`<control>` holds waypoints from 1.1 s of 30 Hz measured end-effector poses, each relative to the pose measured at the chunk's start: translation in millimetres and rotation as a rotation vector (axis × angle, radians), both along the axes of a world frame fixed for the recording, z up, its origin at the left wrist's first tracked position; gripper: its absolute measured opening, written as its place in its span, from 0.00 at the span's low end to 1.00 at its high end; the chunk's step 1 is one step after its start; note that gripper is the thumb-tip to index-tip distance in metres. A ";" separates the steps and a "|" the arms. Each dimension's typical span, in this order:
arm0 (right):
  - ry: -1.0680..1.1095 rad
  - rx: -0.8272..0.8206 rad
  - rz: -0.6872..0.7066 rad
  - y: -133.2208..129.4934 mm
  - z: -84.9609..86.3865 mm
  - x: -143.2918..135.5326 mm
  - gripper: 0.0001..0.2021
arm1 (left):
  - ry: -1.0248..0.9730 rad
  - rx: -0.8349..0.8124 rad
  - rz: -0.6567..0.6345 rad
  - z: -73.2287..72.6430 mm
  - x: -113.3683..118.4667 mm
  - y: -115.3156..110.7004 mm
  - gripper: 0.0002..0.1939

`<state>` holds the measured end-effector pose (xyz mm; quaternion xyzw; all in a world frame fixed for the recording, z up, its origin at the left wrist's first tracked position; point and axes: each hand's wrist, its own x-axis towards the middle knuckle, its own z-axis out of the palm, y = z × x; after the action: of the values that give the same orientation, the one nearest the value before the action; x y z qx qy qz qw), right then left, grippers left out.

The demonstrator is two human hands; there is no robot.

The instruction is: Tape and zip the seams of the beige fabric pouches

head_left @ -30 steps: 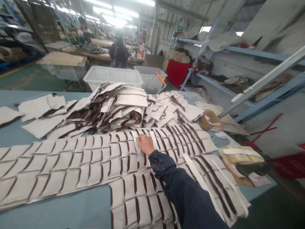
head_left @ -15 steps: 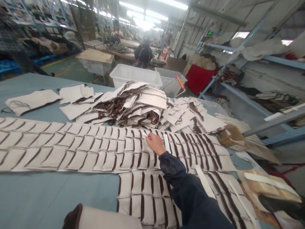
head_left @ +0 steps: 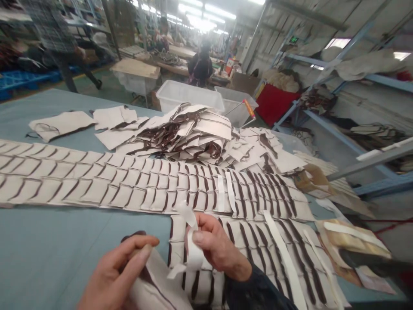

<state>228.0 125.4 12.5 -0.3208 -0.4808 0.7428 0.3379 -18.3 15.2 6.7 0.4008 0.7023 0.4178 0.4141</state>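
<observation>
My left hand (head_left: pixel 118 273), low in the view, pinches the edge of a beige fabric piece (head_left: pixel 158 282) with dark brown trim. Beside it on the right, my right hand (head_left: pixel 222 247) holds a curled white strip (head_left: pixel 194 252) between thumb and fingers. One end of this strip sticks up; the other hangs near the beige piece. Beyond both hands runs a long row of overlapping beige pieces (head_left: pixel 85 191) with brown edges. Two white strips lie across that row, one of them a short strip (head_left: pixel 221 193). Nearer, a second overlapping group (head_left: pixel 254 245) lies partly under my right arm.
A heaped pile of beige and brown pieces (head_left: pixel 196 129) covers the table's far side. Behind it stand white plastic bins (head_left: pixel 190 94). A cardboard box (head_left: pixel 311 178) and wrapped packets (head_left: pixel 355 245) are on the right. One person walks at far left; another is farther back.
My right hand has drawn back from the far row towards me and now holds a white strip. My left hand has come into view on the beige piece. A second strip shows on the row.
</observation>
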 end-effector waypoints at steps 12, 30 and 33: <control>0.082 -0.286 0.097 -67.4 -12.4 -7.5 0.32 | -0.289 -0.064 -0.108 33.5 17.8 -14.2 0.30; 0.085 -0.316 0.151 -95.9 -5.0 -8.4 0.22 | -0.357 -0.044 -0.191 56.6 33.2 -34.2 0.21; 0.122 -0.315 0.181 -100.7 -6.1 -8.4 0.21 | -0.379 -0.050 -0.193 60.3 37.8 -35.3 0.21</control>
<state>219.6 24.8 6.4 -0.2796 -0.3640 0.8543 0.2437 19.5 -20.1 67.0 0.3699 0.5803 0.4268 0.5867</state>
